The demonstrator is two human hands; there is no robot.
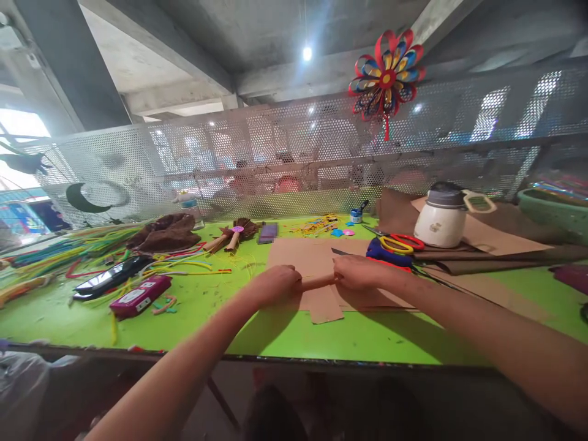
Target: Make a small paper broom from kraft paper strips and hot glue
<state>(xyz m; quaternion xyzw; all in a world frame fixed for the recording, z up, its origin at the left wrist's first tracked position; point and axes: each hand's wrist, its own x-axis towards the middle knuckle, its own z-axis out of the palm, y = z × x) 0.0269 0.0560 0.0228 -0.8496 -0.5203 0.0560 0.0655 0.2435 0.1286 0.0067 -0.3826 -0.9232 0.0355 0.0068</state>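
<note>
A narrow roll of brown paper (318, 282) lies crosswise between my hands, with a flat tail of the paper (325, 306) reaching toward the table's front edge. My left hand (280, 283) is closed on the roll's left end. At the right end, my right hand (351, 272) has its fingers closed on the roll. A pointed dark blade (339, 252) shows just above my right hand; its other end is hidden. Under both hands lies a larger brown sheet (294, 254) on the green table (206, 327).
Red and yellow scissors (397, 244) and a white flask (440, 220) stand or lie right, beside brown sheets. Left are a maroon power strip (140, 296), a black object (110, 278) and colored stems (50, 251). A paper flower (236, 233) lies behind.
</note>
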